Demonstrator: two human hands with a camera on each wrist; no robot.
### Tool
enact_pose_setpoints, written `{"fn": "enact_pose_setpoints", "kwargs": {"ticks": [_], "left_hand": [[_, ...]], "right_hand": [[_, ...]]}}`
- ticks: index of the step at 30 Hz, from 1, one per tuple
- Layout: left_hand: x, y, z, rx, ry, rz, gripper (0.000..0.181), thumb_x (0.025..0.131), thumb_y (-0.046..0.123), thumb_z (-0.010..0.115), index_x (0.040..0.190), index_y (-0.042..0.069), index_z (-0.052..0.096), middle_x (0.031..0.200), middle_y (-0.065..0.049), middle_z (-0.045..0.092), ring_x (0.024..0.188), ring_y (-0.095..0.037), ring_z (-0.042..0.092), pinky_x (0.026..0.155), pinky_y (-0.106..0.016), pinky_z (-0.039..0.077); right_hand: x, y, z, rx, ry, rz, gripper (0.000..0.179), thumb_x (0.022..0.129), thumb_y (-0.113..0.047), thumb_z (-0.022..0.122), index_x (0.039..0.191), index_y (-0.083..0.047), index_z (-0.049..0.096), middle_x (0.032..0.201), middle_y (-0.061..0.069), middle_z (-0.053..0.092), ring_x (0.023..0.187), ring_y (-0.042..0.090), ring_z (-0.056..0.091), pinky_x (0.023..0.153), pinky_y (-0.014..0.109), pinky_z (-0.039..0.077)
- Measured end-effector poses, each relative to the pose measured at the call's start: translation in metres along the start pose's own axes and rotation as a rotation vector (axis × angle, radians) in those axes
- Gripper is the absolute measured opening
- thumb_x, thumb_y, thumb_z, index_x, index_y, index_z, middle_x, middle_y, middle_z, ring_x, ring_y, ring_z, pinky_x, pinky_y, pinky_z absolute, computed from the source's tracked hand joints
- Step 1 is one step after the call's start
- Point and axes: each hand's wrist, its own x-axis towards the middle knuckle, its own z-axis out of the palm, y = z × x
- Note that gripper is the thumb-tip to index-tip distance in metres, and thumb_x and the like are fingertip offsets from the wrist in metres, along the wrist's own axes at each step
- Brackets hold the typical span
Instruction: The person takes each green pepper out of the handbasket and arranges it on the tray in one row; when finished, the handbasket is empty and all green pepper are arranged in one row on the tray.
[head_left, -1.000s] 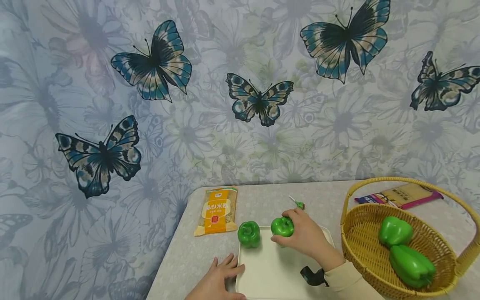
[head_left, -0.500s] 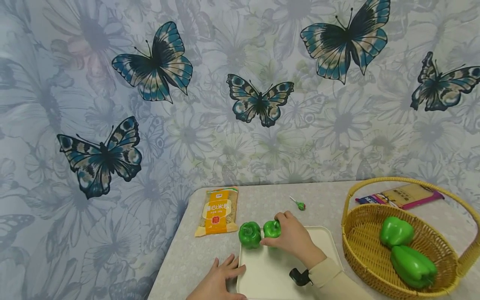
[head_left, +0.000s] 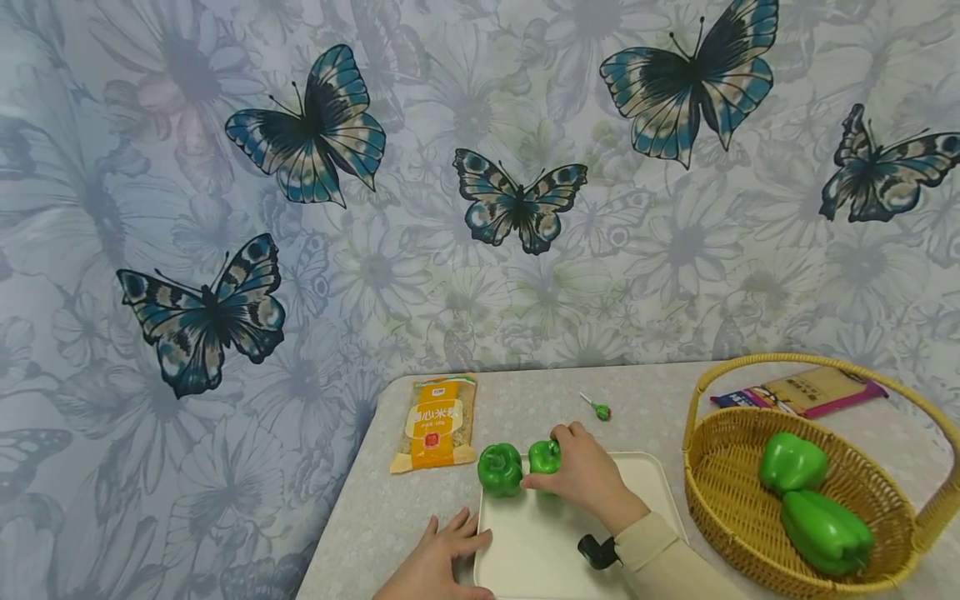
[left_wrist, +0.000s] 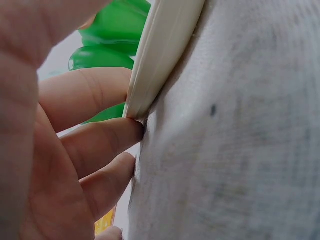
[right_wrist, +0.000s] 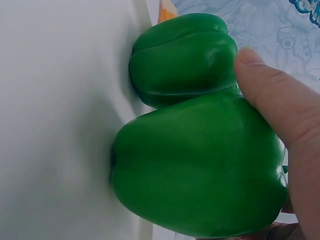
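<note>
My right hand grips a green bell pepper between thumb and fingers, over the far edge of the cream tray. In the right wrist view its base is right at the tray's surface. Just to its left a second green bell pepper stands upright in the tray's far left corner, with its side against the held one in the right wrist view. My left hand rests at the tray's left edge, fingers spread; in the left wrist view fingertips touch the tray's rim.
A yellow handled basket on the right holds two green bell peppers. Behind it lies a tan and purple packet. An orange and yellow bag lies back left, and a small green lollipop lies beyond the tray.
My right hand has moved left with the bell pepper, bringing it beside the one in the corner, and has hardly moved in the last half second. The left hand has stayed in place.
</note>
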Motion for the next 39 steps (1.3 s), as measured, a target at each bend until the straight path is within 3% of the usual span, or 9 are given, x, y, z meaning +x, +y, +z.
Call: {"fn": "enact_pose_setpoints", "kwargs": {"ticks": [19, 32, 39], "left_hand": [[0.0009, 0.0004, -0.0007, 0.009, 0.006, 0.024, 0.076, 0.084, 0.054, 0.081, 0.147, 0.019, 0.059, 0.155, -0.027, 0.045, 0.147, -0.054, 0.034, 0.103, -0.088, 0.018], [0.0048, -0.0047, 0.0, -0.026, -0.033, 0.013, 0.075, 0.087, 0.055, 0.077, 0.149, 0.017, 0.058, 0.155, -0.03, 0.043, 0.146, -0.057, 0.031, 0.102, -0.09, 0.016], [0.0052, -0.005, 0.0005, -0.003, -0.022, -0.002, 0.073, 0.086, 0.053, 0.08, 0.147, 0.019, 0.059, 0.155, -0.029, 0.045, 0.147, -0.056, 0.033, 0.103, -0.088, 0.016]], "right_hand": [[0.0007, 0.0001, 0.009, 0.003, 0.031, -0.023, 0.093, 0.066, -0.075, 0.083, 0.123, -0.004, 0.064, 0.114, 0.016, 0.061, 0.09, 0.027, 0.066, 0.075, 0.045, 0.059], [-0.0017, 0.0009, 0.0085, -0.012, -0.001, -0.024, 0.096, 0.069, -0.076, 0.08, 0.131, -0.005, 0.062, 0.122, 0.019, 0.061, 0.096, 0.031, 0.067, 0.077, 0.046, 0.059], [-0.0014, 0.0022, 0.0075, -0.017, -0.001, -0.021, 0.101, 0.068, -0.079, 0.078, 0.135, -0.005, 0.06, 0.126, 0.021, 0.061, 0.103, 0.034, 0.067, 0.08, 0.048, 0.059]]}}
